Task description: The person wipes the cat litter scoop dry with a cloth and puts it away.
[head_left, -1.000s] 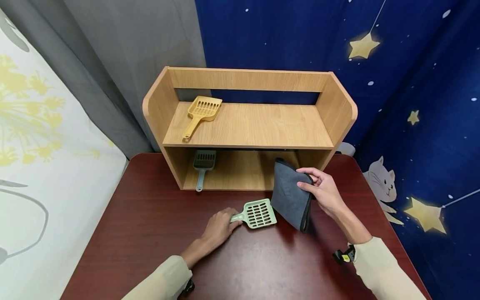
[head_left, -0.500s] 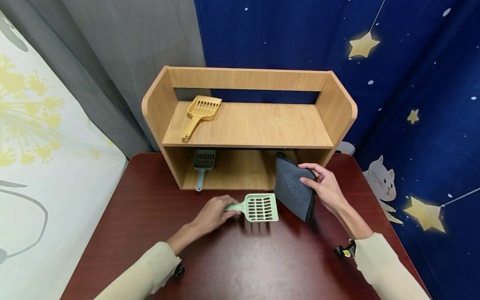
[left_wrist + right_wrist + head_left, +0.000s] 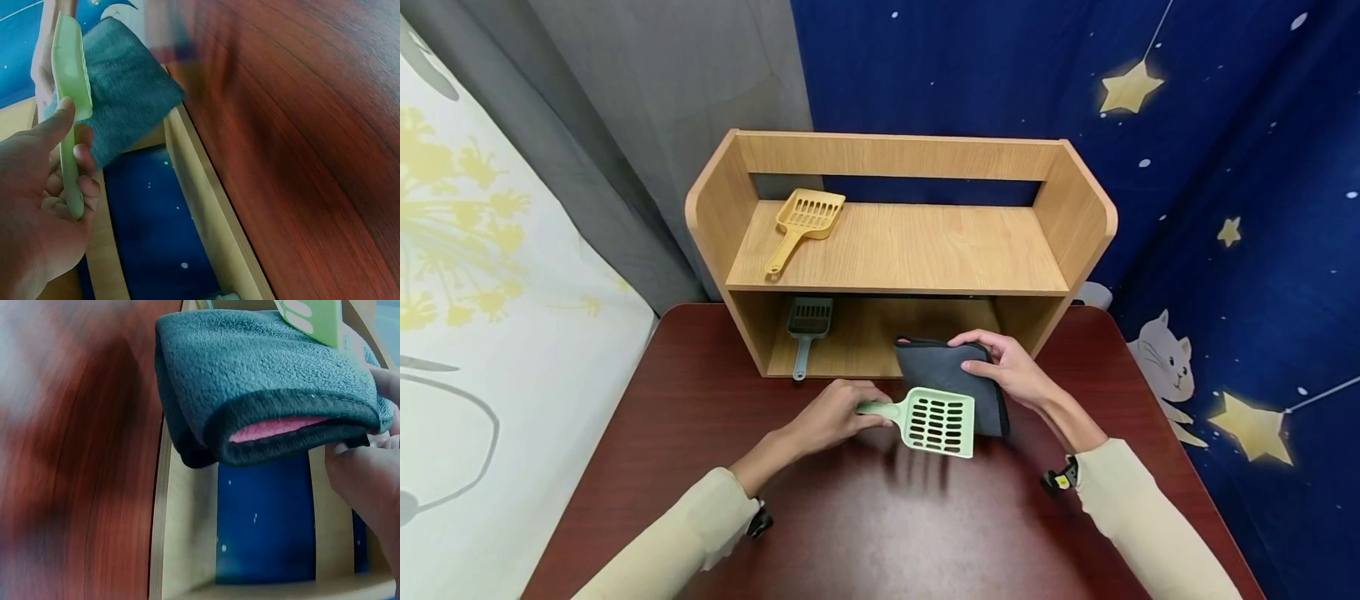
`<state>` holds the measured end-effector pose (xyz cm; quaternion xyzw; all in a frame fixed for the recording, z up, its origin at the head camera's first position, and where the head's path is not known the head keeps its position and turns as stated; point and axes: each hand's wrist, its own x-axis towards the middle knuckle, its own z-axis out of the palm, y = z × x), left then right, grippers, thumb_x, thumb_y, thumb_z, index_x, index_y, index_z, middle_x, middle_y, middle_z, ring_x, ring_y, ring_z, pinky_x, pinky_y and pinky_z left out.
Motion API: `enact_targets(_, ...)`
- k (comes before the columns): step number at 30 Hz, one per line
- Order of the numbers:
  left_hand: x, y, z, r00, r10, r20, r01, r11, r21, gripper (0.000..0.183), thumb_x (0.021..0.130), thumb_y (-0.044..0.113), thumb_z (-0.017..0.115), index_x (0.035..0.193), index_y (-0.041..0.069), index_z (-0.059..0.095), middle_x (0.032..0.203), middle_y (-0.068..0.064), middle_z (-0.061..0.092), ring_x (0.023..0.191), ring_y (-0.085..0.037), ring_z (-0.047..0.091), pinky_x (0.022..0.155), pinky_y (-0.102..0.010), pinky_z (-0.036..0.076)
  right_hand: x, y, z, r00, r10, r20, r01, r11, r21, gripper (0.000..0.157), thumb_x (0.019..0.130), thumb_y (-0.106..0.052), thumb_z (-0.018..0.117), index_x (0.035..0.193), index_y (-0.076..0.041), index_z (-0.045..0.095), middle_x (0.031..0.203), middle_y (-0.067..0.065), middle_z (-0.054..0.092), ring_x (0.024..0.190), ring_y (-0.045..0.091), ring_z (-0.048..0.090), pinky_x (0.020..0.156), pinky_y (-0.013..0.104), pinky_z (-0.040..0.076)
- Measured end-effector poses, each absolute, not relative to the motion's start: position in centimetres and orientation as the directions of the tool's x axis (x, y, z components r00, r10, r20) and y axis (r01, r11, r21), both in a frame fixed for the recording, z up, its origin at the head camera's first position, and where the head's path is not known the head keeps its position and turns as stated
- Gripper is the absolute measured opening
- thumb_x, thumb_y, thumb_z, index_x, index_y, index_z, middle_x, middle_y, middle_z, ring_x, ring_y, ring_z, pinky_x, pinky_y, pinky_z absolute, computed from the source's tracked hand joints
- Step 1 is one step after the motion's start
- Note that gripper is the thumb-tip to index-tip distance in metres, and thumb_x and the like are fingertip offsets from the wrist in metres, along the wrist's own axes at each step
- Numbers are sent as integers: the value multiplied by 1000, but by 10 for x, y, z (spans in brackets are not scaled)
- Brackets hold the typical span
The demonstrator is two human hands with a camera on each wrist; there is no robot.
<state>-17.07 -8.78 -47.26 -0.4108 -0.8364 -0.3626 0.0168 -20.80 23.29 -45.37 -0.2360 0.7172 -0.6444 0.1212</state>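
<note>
My left hand (image 3: 838,414) grips a pale green litter scoop (image 3: 937,421) by its handle, its slotted head held above the table and pointing right. In the left wrist view the thumb (image 3: 57,122) lies along the handle with the fingers curled round it. My right hand (image 3: 1006,367) pinches a folded dark grey cloth (image 3: 936,367) at its upper right edge. The cloth hangs just behind the scoop, which overlaps it in the head view. Pink lining (image 3: 278,428) shows inside the fold in the right wrist view.
A two-tier wooden shelf (image 3: 898,250) stands at the back of the dark red table (image 3: 880,533). A yellow litter scoop (image 3: 805,225) lies on its upper board at the left. A grey scoop (image 3: 809,327) lies on the lower level, handle toward me. Curtains hang behind.
The green scoop has been lifted off the table and turned so its slotted face shows more. The right hand has carried the cloth leftward, behind the scoop's head.
</note>
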Motion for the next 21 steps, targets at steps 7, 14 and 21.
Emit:
enact_targets(7,-168,-81,-467,-663,680,313,698,410,587,17,83,26,78,98,19,75,89,15,67,75,1,57,66,-18,47,-216,207,-451,-810,-569,140,-194,36,-980,33,92,-7,67,124,-6,60,112,17,66,94,21,66,75,32,56)
enact_targets(14,-168,-91,-469,-674,662,329,700,430,570,18,82,25,79,98,19,75,87,15,67,72,1,57,64,-19,47,-211,213,-448,-816,-565,123,-208,88,-974,32,92,-9,68,124,-6,61,110,18,66,92,21,66,74,32,56)
enact_targets(21,-168,-105,-464,-696,642,320,686,464,561,20,83,24,78,101,16,76,91,11,70,75,1,59,65,-20,48,-204,243,-448,-838,-529,132,-243,146,-959,32,93,-8,66,125,-6,61,111,16,65,90,20,65,73,29,55)
